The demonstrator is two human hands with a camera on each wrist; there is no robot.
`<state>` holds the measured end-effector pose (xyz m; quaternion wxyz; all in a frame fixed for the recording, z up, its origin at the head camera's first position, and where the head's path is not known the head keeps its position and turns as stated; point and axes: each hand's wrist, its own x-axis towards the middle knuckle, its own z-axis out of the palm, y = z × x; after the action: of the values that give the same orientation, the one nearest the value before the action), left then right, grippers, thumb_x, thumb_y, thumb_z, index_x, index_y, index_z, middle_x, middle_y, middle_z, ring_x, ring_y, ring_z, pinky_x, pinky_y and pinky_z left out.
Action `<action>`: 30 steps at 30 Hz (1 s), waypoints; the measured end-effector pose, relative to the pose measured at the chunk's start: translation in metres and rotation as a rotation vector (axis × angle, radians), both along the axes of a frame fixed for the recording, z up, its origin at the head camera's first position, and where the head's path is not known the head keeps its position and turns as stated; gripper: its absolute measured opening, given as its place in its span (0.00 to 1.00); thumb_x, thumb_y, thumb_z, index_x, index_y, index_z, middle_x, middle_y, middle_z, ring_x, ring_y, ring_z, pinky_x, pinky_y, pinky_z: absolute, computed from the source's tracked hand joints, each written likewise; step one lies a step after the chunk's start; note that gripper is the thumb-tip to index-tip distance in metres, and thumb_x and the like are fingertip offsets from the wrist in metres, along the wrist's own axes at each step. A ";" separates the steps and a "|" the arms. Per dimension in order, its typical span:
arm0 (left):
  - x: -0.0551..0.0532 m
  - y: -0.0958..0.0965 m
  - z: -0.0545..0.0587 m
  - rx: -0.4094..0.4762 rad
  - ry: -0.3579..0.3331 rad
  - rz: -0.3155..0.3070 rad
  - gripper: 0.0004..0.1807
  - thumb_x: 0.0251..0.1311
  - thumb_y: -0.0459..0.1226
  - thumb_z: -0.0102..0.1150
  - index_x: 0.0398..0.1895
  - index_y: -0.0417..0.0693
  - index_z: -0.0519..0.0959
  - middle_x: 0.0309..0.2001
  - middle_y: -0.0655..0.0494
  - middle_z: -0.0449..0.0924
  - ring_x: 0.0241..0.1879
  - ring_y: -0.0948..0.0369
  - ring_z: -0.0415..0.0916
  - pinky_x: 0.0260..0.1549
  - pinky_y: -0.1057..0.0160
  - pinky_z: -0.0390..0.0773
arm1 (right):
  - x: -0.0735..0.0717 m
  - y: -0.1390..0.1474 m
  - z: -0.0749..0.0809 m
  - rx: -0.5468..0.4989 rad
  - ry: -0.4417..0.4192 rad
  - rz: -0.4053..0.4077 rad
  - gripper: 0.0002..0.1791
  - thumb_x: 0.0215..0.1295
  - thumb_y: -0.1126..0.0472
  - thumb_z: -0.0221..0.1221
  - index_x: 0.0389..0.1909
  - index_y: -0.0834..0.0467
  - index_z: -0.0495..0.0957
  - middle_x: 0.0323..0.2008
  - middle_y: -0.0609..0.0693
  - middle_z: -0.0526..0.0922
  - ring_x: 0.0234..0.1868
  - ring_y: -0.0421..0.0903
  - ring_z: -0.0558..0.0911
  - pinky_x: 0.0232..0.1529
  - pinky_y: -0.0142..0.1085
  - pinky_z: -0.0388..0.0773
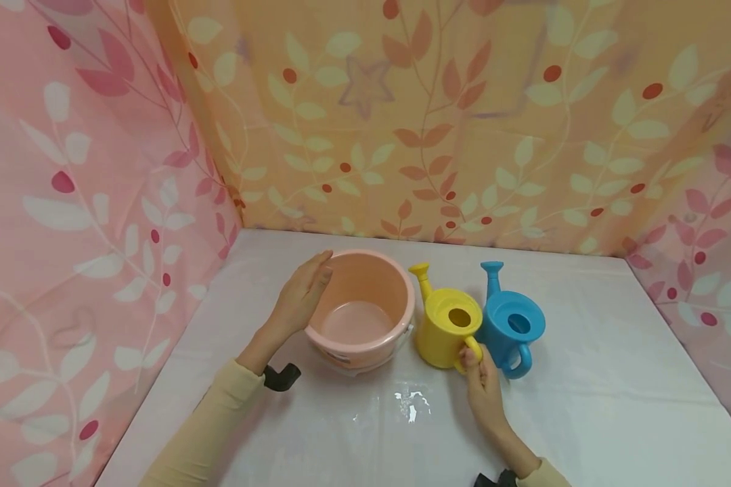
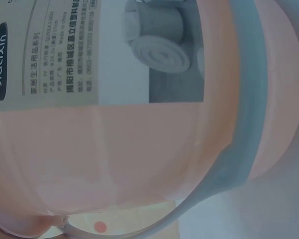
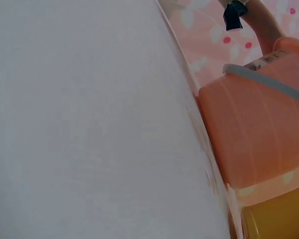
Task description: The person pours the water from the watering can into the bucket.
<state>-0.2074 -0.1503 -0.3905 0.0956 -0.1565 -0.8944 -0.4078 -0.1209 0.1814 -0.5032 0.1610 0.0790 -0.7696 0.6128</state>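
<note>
A pink bucket (image 1: 359, 355) stands upright on the table, its inside visible from above. At its left rim is my left hand (image 1: 298, 294), fingers fairly straight; whether they press on the rim I cannot tell. The bucket's labelled side (image 2: 104, 154) fills the left wrist view, with its pale handle (image 2: 251, 99) hanging down. My right hand (image 1: 484, 389) pinches the handle of a yellow watering can (image 1: 435, 338), which sits just right of the bucket. Close beside that can is a blue watering can (image 1: 514, 314). The right wrist view catches the yellow can (image 3: 279, 219) only in part.
The white table (image 1: 615, 379) has shiny wet-looking spots in front of the bucket. Floral cloth walls enclose it: an orange one (image 1: 317, 149) at the back, pink ones (image 1: 55, 270) at the sides.
</note>
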 end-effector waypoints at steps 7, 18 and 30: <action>0.001 -0.002 0.000 0.011 0.002 0.007 0.31 0.70 0.57 0.28 0.69 0.53 0.59 0.69 0.53 0.58 0.69 0.52 0.51 0.65 0.45 0.53 | 0.003 -0.001 0.018 -0.010 0.076 -0.037 0.09 0.71 0.73 0.39 0.40 0.72 0.69 0.35 0.55 0.70 0.37 0.40 0.71 0.41 0.20 0.73; 0.002 -0.003 -0.003 0.015 0.005 0.001 0.32 0.70 0.57 0.28 0.69 0.51 0.59 0.69 0.51 0.58 0.70 0.52 0.51 0.65 0.45 0.52 | 0.008 0.004 0.037 0.029 0.162 -0.051 0.09 0.70 0.74 0.39 0.39 0.72 0.68 0.34 0.56 0.70 0.36 0.41 0.71 0.39 0.21 0.72; 0.001 -0.004 -0.003 -0.002 0.046 -0.003 0.32 0.70 0.56 0.28 0.68 0.48 0.60 0.69 0.51 0.59 0.69 0.53 0.52 0.66 0.48 0.53 | 0.011 0.010 0.054 0.028 0.233 -0.033 0.11 0.72 0.71 0.37 0.38 0.73 0.68 0.33 0.46 0.70 0.34 0.40 0.70 0.37 0.23 0.70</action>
<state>-0.2062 -0.1540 -0.3939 0.1154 -0.1673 -0.8921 -0.4035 -0.1099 0.1917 -0.4491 0.2583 0.1391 -0.7555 0.5858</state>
